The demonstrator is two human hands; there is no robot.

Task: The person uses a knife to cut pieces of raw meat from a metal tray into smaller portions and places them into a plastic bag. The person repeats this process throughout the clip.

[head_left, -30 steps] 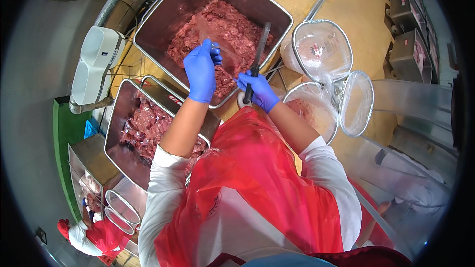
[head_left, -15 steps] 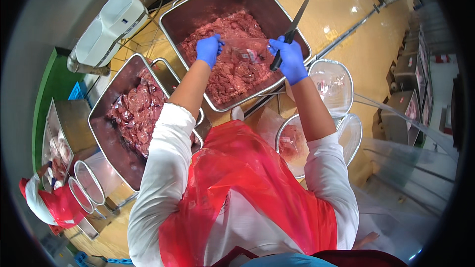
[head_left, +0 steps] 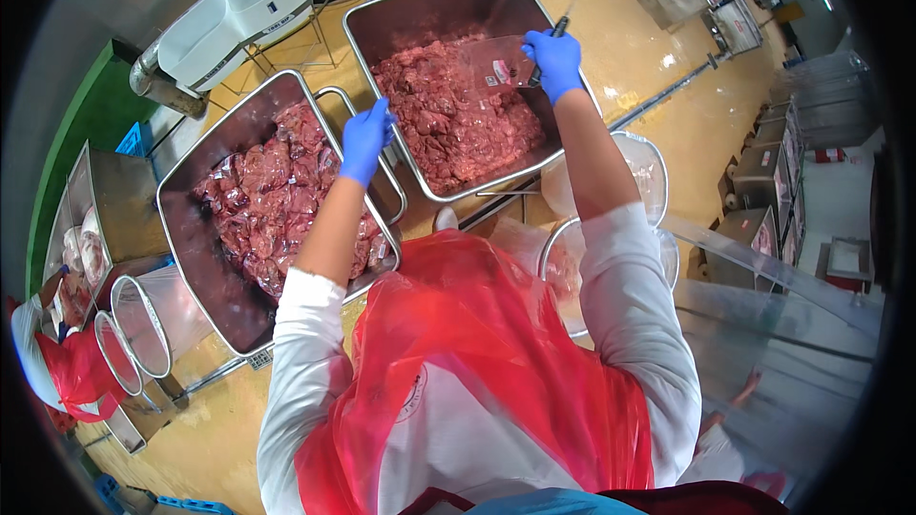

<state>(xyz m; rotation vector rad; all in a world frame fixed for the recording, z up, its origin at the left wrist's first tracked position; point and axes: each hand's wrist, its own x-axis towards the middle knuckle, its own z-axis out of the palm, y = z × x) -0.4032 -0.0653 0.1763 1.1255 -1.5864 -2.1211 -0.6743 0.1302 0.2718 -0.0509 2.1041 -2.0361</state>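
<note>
My right hand (head_left: 555,62), in a blue glove, grips the black handle of a knife (head_left: 534,73). Its blade points up and away and is blurred. From the same hand a clear plastic bag (head_left: 491,65) with a small label hangs over ground-looking red meat (head_left: 458,119) in the far metal tub (head_left: 534,5). Between that tub and the nearer one, my left hand (head_left: 364,141), also gloved, has its fingers curled in; whatever they hold, if anything, is hidden. Bagged dark red meat (head_left: 267,195) lies in the nearer left tub (head_left: 181,257).
Two white bins (head_left: 234,24) stand at the upper left. Hoops with clear bags (head_left: 639,148) are to my right, by a plastic curtain (head_left: 763,324). A co-worker in a red apron (head_left: 81,362) works at the far left beside more hooped bags (head_left: 143,324).
My left hand has come away from the plastic bag, toward the left tub. My right hand still has knife and bag. The view has shifted, showing more of the left tub.
</note>
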